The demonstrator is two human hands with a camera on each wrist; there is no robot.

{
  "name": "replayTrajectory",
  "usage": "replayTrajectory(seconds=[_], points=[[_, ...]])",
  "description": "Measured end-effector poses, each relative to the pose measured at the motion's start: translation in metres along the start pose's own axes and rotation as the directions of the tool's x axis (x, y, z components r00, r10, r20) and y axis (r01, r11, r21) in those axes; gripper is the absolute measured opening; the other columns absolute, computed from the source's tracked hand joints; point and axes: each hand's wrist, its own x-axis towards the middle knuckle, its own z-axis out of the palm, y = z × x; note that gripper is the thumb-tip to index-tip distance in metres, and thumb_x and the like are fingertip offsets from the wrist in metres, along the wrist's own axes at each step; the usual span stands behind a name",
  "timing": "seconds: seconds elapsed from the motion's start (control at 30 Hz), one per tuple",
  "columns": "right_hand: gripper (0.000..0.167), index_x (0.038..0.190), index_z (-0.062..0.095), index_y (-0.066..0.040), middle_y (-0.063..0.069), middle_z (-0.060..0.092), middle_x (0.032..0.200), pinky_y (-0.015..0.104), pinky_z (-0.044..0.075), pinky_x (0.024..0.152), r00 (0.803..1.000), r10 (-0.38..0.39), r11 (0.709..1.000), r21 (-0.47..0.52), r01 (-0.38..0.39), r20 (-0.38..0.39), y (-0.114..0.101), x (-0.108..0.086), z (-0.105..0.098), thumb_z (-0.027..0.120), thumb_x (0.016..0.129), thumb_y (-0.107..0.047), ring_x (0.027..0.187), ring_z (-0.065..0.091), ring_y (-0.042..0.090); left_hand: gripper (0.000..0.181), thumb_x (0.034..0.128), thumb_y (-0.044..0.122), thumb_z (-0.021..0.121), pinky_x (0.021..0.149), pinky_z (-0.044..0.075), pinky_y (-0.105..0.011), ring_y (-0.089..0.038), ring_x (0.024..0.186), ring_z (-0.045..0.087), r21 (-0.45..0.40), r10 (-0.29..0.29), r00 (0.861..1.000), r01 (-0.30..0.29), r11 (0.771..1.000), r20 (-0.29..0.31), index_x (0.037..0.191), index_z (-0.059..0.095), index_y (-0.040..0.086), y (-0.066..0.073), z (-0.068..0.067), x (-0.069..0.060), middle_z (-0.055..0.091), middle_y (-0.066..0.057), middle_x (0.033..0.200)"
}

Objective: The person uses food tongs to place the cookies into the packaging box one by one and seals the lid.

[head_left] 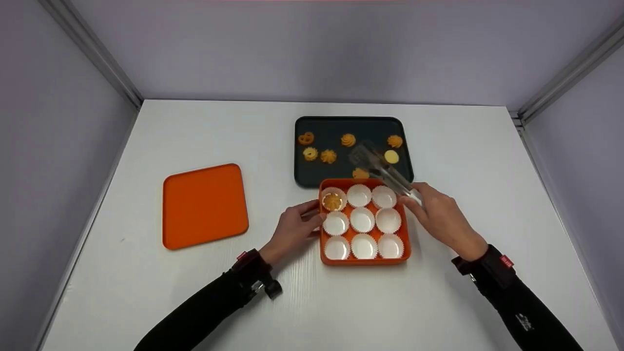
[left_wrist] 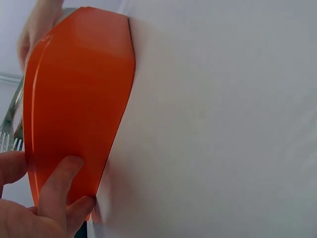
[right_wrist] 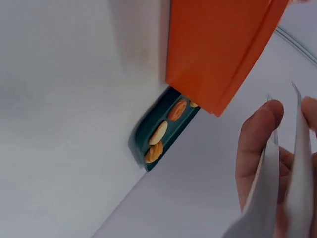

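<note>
An orange box lined with several white paper cups sits in front of a dark tray. My left hand holds the box's left side, its thumb at the rim and its fingers against the outer wall. One ridged cookie lies in the far-left cup. Metal tongs are gripped in my right hand, beyond the box's right side. The blurred tips of the tongs hang over the tray; whether they hold a cookie I cannot tell.
Several cookies are spread on the dark tray, among them a pretzel, a swirled one and a pale round one. A flat orange rounded square lies on the white table at the left. Walls enclose the back and sides.
</note>
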Motion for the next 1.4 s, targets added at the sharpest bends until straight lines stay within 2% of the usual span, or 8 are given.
replayTrajectory(seconds=[0.13, 0.2, 0.5, 0.67, 0.8, 1.0, 1.2, 1.4], points=[[0.063, 0.137, 0.049, 0.002, 0.010, 0.059, 0.083, 0.034, 0.046, 0.057, 0.992, 0.127, 0.991, 0.026, -0.128, 0.021, 0.014, 0.009, -0.004, 0.051, 0.106, -0.052, 0.070, 0.055, 0.024, 0.058, 0.1033, 0.017, 0.065, 0.090, 0.061, -0.040, -0.029, 0.126, 0.063, -0.016, -0.016, 1.000, 0.016, 1.000, -0.010, 0.154, 0.045, -0.003, 0.001, -0.002, 0.000, 0.058, -0.020, 0.145], [0.069, 0.138, 0.049, 0.004, 0.012, 0.059, 0.082, 0.034, 0.047, 0.058, 0.987, 0.161, 0.987, 0.013, -0.161, 0.009, 0.020, 0.012, -0.007, 0.050, 0.105, -0.057, 0.070, 0.055, 0.026, 0.058, 0.1032, 0.016, 0.065, 0.090, 0.061, -0.041, -0.030, 0.126, 0.063, -0.022, -0.023, 1.000, 0.023, 0.999, -0.018, 0.154, 0.044, -0.003, 0.002, -0.003, 0.000, 0.058, -0.020, 0.145], [0.079, 0.137, 0.053, 0.011, 0.024, 0.068, 0.094, 0.037, 0.049, 0.062, 0.978, 0.210, 0.976, -0.046, -0.211, -0.018, 0.036, 0.018, -0.012, 0.053, 0.103, -0.060, 0.077, 0.059, 0.031, 0.054, 0.1043, 0.019, 0.063, 0.089, 0.062, -0.039, -0.029, 0.125, 0.064, 0.038, -0.004, 0.999, 0.006, 0.999, -0.043, 0.151, 0.049, -0.003, 0.002, -0.005, 0.000, 0.059, -0.019, 0.145], [0.067, 0.130, 0.059, 0.012, 0.023, 0.069, 0.087, 0.036, 0.047, 0.056, 0.984, 0.176, 0.976, -0.126, -0.179, -0.032, 0.040, 0.016, -0.014, 0.064, 0.101, -0.049, 0.069, 0.058, 0.030, 0.050, 0.1044, 0.022, 0.060, 0.088, 0.062, -0.038, -0.024, 0.122, 0.066, 0.143, 0.035, 0.996, -0.024, 0.989, -0.077, 0.149, 0.053, 0.000, 0.002, -0.007, 0.002, 0.061, -0.014, 0.144], [0.056, 0.126, 0.066, 0.006, 0.019, 0.072, 0.086, 0.039, 0.051, 0.053, 0.993, 0.114, 0.970, -0.210, -0.118, -0.032, 0.043, 0.015, -0.020, 0.076, 0.095, -0.040, 0.065, 0.057, 0.028, 0.050, 0.1037, 0.020, 0.059, 0.086, 0.063, -0.037, -0.023, 0.120, 0.066, 0.132, 0.022, 0.997, -0.012, 0.991, -0.073, 0.149, 0.053, 0.000, 0.003, -0.007, 0.002, 0.061, -0.014, 0.144], [0.054, 0.128, 0.070, 0.001, 0.021, 0.075, 0.105, 0.050, 0.058, 0.065, 0.998, 0.057, 0.964, -0.261, -0.050, 0.016, 0.049, 0.027, -0.032, 0.080, 0.092, -0.037, 0.078, 0.064, 0.032, 0.049, 0.1040, 0.017, 0.057, 0.085, 0.063, -0.036, -0.024, 0.121, 0.066, 0.088, 0.011, 0.998, -0.005, 0.996, -0.067, 0.150, 0.052, -0.001, 0.004, -0.006, 0.002, 0.061, -0.015, 0.144], [0.053, 0.133, 0.070, -0.004, 0.021, 0.072, 0.124, 0.062, 0.055, 0.090, 0.988, 0.051, 0.978, -0.207, -0.020, 0.143, 0.056, 0.041, -0.037, 0.077, 0.094, -0.039, 0.109, 0.067, 0.040, 0.049, 0.1043, 0.015, 0.057, 0.085, 0.063, -0.035, -0.025, 0.121, 0.066, 0.076, 0.010, 0.998, -0.005, 0.997, -0.064, 0.150, 0.052, -0.001, 0.003, -0.003, 0.003, 0.060, -0.016, 0.144], [0.053, 0.135, 0.070, -0.009, 0.018, 0.072, 0.123, 0.061, 0.055, 0.090, 0.978, 0.053, 0.976, -0.219, -0.007, 0.204, 0.059, 0.052, -0.036, 0.075, 0.095, -0.043, 0.110, 0.067, 0.039, 0.049, 0.1045, 0.016, 0.058, 0.085, 0.063, -0.035, -0.025, 0.120, 0.067, 0.074, 0.001, 0.998, 0.004, 0.997, -0.063, 0.151, 0.052, 0.000, 0.004, -0.001, 0.003, 0.061, -0.016, 0.143]])
